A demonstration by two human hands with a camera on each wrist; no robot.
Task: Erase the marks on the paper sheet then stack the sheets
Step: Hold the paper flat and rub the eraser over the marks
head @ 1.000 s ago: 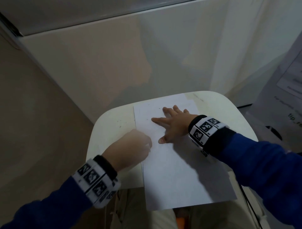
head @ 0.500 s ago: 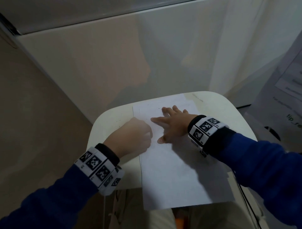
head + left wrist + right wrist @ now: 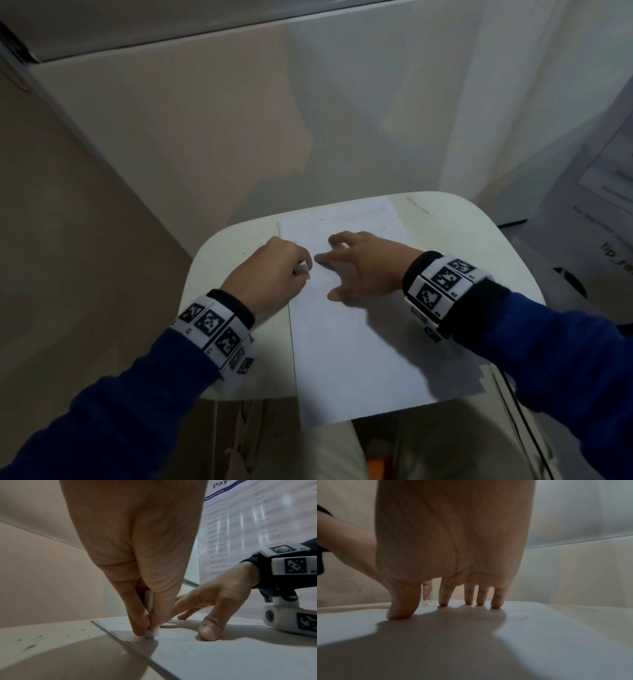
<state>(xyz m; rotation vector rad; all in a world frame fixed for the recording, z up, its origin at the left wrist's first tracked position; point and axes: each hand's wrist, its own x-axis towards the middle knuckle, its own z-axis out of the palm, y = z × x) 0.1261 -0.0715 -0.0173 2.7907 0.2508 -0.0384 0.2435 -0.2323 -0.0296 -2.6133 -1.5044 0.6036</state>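
My hands have shifted: the left hand (image 3: 274,274) now pinches the small white eraser (image 3: 148,601) further up the white paper sheet (image 3: 349,359) on the pale rounded surface (image 3: 233,260), while the right hand (image 3: 366,267) has risen onto spread fingertips (image 3: 443,603), so erasing continues.

The flat paper sheet (image 3: 346,342) is white, and the small rectangular eraser (image 3: 148,601) is white too. The rounded table (image 3: 236,359) is cream. Both long sleeves (image 3: 565,363) are dark blue, and the 2 wristbands (image 3: 214,325) are white with black square codes.
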